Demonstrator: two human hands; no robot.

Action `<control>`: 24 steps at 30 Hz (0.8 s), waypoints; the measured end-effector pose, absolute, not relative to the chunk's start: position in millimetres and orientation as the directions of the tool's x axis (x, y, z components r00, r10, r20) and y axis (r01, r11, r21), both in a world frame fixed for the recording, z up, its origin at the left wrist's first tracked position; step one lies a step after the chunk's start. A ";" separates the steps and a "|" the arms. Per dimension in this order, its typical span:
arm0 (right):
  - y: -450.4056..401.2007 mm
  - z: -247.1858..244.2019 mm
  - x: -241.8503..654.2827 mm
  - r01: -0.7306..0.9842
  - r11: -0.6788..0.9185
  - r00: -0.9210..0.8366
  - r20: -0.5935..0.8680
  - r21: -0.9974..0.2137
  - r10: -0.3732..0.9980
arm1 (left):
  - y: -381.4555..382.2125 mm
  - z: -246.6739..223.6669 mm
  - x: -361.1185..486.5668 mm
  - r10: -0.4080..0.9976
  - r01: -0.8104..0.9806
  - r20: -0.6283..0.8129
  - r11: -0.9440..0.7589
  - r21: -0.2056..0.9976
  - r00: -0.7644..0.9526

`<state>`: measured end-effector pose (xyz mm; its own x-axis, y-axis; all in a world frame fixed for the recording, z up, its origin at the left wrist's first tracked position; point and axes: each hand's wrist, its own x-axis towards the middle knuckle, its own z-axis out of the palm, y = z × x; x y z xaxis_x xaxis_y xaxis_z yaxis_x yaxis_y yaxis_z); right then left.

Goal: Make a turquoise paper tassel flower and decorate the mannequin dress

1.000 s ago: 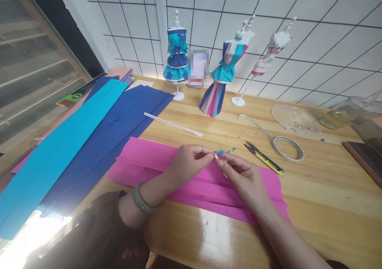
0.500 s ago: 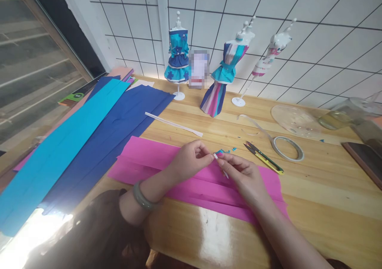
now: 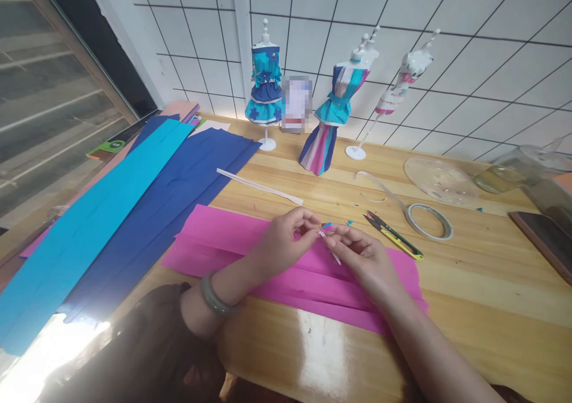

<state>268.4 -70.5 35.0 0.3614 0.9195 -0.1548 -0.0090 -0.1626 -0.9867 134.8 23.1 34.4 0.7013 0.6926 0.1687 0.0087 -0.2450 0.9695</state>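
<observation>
My left hand (image 3: 292, 234) and my right hand (image 3: 360, 254) meet over a sheet of pink crepe paper (image 3: 214, 236) spread on the wooden table. Between their fingertips is a small pink-and-blue paper piece (image 3: 328, 228), pinched from both sides. A narrow white strip (image 3: 335, 256) hangs from the same spot, below my right fingertips. Tiny blue scraps (image 3: 350, 222) lie just beyond my right hand. Yellow-and-black thread snips (image 3: 395, 236) rest to the right, beside a roll of tape (image 3: 429, 222) with its end unrolled.
Dark blue crepe paper (image 3: 179, 182) and light blue crepe paper (image 3: 102, 212) cover the left side. A pale strip (image 3: 259, 186) lies behind the pink sheet. Small dressed mannequins (image 3: 266, 87) stand along the tiled wall. At right are a clear plate (image 3: 440, 179) and a phone-like dark slab (image 3: 540, 245).
Both hands stay nearly in place, still pinching. The small paper piece has turned slightly between the fingertips, and more of the white strip shows. The view has shifted slightly.
</observation>
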 end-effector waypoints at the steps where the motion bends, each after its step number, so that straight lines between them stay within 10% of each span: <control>1: -70.8 35.7 268.4 -0.015 -0.160 0.366 -0.155 -0.987 0.918 | 22.9 34.5 134.6 0.687 0.009 0.177 -0.259 0.966 0.705; 13: -73.3 34.5 267.8 -0.026 -0.177 0.430 -0.171 -0.984 0.887 | 19.0 39.4 132.0 0.631 0.037 0.185 -0.322 0.946 0.753; 24: -73.3 40.6 263.4 0.019 -0.159 0.457 -0.133 -0.987 0.880 | 25.6 33.4 134.1 0.553 0.002 -0.033 0.057 0.998 0.832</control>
<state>263.4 -73.3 40.6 0.4568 0.8796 -0.1330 0.0192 -0.1593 -0.9870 134.1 25.6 33.4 0.8322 0.5534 -0.0328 0.0016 0.0568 0.9984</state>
